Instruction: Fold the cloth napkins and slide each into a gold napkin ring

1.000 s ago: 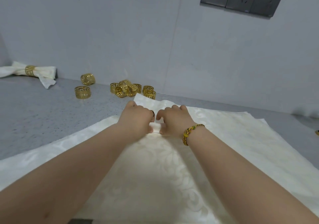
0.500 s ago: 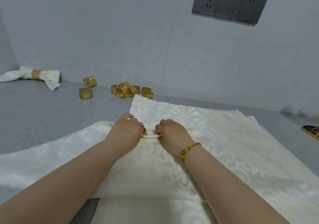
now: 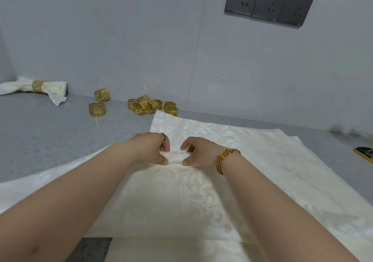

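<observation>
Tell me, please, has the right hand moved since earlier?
Yes: the right hand drew back toward the person, away from the gold ring pile.

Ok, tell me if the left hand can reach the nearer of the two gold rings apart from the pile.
Probably yes: only bare counter lies between the left hand and that gold ring. It must first let go of the napkin fold.
</observation>
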A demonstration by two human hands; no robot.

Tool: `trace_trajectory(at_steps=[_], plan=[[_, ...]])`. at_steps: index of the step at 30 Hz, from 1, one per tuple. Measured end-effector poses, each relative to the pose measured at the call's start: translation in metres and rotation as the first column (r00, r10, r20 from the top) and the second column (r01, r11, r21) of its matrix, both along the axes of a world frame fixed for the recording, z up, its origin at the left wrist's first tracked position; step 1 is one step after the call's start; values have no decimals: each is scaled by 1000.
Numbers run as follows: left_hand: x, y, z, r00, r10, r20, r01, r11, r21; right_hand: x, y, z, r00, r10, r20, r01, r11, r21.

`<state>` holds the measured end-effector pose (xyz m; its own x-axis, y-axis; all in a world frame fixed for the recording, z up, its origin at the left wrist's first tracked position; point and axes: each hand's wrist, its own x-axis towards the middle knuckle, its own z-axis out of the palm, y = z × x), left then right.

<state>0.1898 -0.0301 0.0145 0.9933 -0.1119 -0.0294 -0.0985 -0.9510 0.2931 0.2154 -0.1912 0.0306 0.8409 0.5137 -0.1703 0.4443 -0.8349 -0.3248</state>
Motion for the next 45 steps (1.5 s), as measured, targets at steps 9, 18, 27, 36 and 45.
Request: trace_trajectory(at_steps=[9,18,27,36,45], plan=[[-15,-17,10,971,-106,214,33,947,320,-16,9,1,953,136,272,-95,983,-159],[-59,-19,-4,847,-253,468,18,893,449,-49,-5,-16,875,227,429,-164,970,-178],[-69,1,-17,972,-118,201,112,993,41,-55,-23,-8,995,80,59,-87,987,135],[-51,6,-2,1000,-25,2,25,992,-121,-41,-20,-8,998,-17,-69,29,982,185],[-33,0,15,978,-113,-177,119,992,28,-33,-11,10,995,80,-53,-87,986,-145]])
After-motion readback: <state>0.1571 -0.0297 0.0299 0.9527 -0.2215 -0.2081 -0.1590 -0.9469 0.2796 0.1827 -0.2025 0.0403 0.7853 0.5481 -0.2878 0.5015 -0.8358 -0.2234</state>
